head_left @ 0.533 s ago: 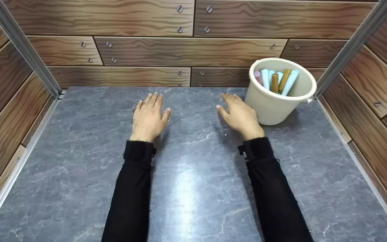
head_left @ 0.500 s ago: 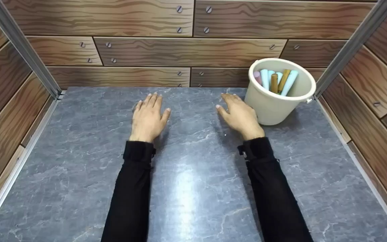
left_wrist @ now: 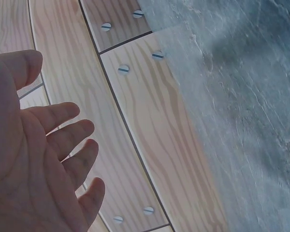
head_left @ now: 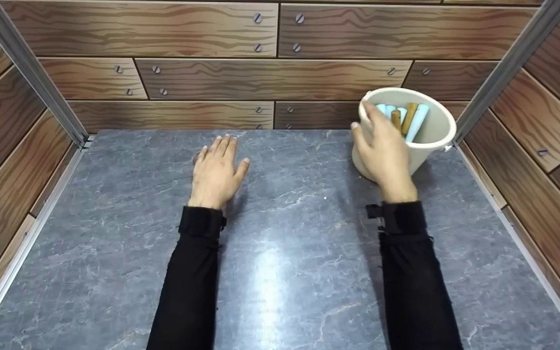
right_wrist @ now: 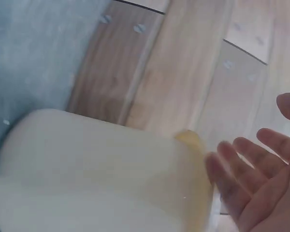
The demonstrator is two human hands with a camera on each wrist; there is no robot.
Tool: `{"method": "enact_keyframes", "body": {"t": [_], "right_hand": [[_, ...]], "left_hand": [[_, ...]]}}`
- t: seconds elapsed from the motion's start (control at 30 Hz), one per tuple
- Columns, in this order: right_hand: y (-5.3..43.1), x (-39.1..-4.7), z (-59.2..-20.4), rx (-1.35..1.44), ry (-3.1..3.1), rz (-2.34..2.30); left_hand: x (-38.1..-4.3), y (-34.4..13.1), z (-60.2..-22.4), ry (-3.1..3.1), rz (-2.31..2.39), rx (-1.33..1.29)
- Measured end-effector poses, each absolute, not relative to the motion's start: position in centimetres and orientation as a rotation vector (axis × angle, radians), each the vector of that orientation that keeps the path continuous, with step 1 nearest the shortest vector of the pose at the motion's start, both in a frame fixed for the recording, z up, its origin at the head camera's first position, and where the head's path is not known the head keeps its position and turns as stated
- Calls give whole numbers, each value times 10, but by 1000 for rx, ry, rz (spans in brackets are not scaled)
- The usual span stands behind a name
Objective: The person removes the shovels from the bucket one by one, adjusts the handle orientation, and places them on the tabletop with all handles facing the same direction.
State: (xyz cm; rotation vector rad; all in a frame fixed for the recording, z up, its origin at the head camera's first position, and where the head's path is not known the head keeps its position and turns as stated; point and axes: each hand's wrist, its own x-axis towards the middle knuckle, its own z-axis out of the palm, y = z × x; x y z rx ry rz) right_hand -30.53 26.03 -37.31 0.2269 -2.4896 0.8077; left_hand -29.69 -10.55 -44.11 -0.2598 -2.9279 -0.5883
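Observation:
A cream bucket (head_left: 435, 131) stands at the back right of the table, and its side fills much of the right wrist view. Inside it are several tapered sticks: light blue ones (head_left: 417, 122) and brown ones (head_left: 409, 118). My right hand (head_left: 384, 150) is over the bucket's near left rim with fingers loosely spread and nothing held; whether it touches the rim I cannot tell. In the head view it covers part of the bucket's mouth. To the left, my left hand (head_left: 216, 172) is palm down near the table's back edge, fingers extended, holding nothing.
The grey marbled tabletop (head_left: 280, 218) runs up to a wood-patterned back wall (head_left: 202, 78). Similar walls rise on both sides, with metal posts (head_left: 27, 73) at the back corners. A small white speck lies on the table between the hands.
My right hand has moved right and up from beside the bucket to over its rim, now hiding the purple stick. The left hand has stayed in place. The view has tipped very slightly.

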Motion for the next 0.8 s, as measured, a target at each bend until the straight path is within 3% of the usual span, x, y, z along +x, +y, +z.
{"method": "enact_keyframes", "body": {"t": [0.23,0.43,0.8], "right_hand": [[300,-292,-347,-12,-2377,856],[364,-305,-342,-271,-2569,824],[439,-321,-353,-352,-2781,1020]], "left_hand": [[-293,-103,-438,-2928,-590,-272],[-292,-101,-438,-2934,-584,-280],[-291,-97,-435,-2923,-582,-307]]}}
